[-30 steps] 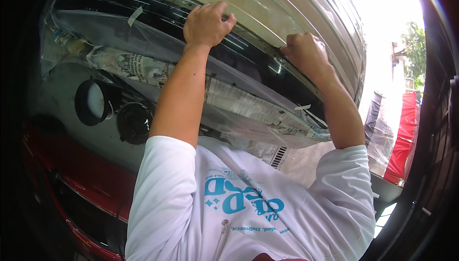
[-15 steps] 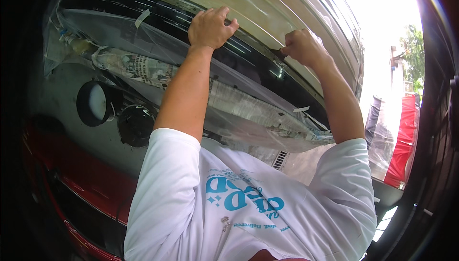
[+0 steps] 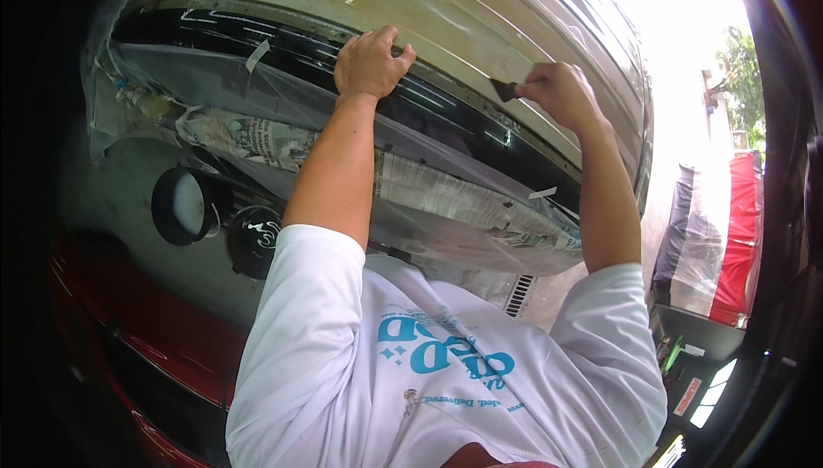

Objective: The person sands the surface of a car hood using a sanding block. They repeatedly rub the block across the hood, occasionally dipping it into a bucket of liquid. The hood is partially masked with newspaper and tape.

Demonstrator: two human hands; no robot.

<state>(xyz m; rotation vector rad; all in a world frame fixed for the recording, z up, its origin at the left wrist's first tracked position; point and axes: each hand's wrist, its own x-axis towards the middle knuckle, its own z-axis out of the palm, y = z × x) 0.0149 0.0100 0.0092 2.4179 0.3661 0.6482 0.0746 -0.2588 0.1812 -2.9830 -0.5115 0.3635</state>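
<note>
My left hand (image 3: 371, 63) rests with curled fingers on the edge strip between a cream, ridged vehicle panel (image 3: 446, 5) and a glossy black band (image 3: 429, 108); what lies under the fingertips is hidden. To its right, my right hand (image 3: 561, 95) grips a small dark flat tool, like a scraper (image 3: 504, 90), over the cream panel near the seam. Beneath the black band hang translucent plastic sheeting (image 3: 454, 219) and taped newspaper (image 3: 429, 185). Short pieces of pale tape (image 3: 257, 55) stick to the band and sheeting.
Two black buckets (image 3: 180, 207) stand on the grey floor at lower left, beside a glossy red car (image 3: 154, 339). A drain grate (image 3: 519, 295) lies below the panel. At right are red and dark fabric (image 3: 737, 237), a tree and a bright opening.
My right hand has risen slightly from the seam onto the cream panel, showing the dark tool more clearly. My left hand stays on the edge. The view has shifted a little.
</note>
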